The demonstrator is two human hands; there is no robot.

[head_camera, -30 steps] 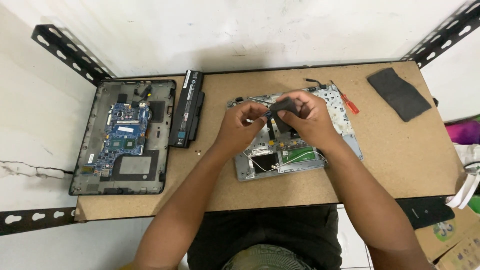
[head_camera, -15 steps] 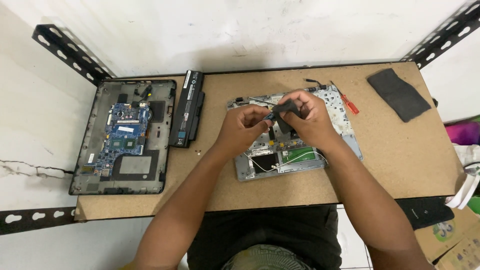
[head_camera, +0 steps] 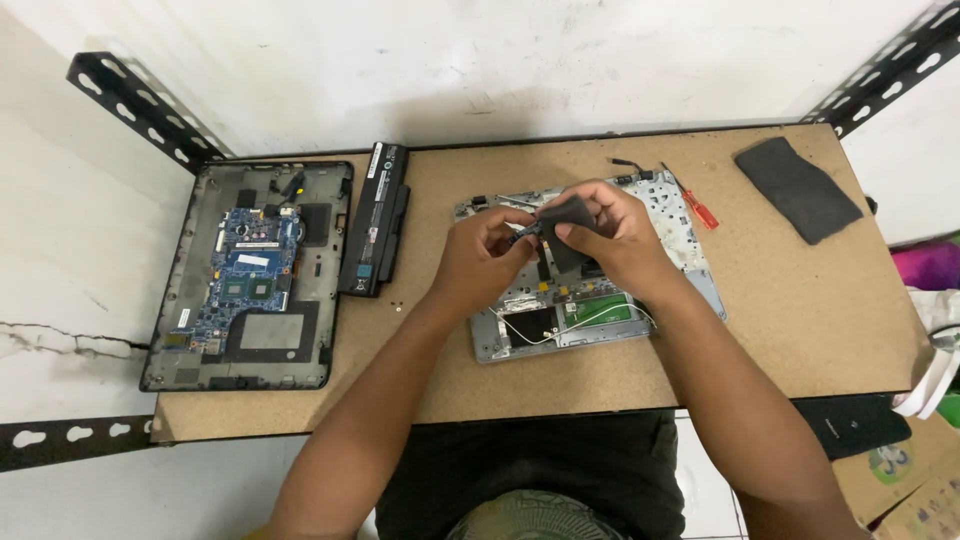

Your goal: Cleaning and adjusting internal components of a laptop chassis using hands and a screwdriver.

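Pinching a small dark grey flat component [head_camera: 570,215] between thumb and fingers of my right hand [head_camera: 612,238], over the silver laptop palmrest shell [head_camera: 600,325] mid-table. My left hand [head_camera: 482,258] nips its left end, fingers pressed together. Outward: red-handled screwdriver [head_camera: 700,208], long black battery [head_camera: 375,218], open black laptop base with blue motherboard [head_camera: 245,275], dark cloth [head_camera: 797,188].

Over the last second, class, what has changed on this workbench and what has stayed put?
Little changed. Both hands, left hand and right hand, still hold the small dark part over the silver laptop panel, with only a slight shift of the fingers. The open laptop base, battery and red screwdriver stayed put.
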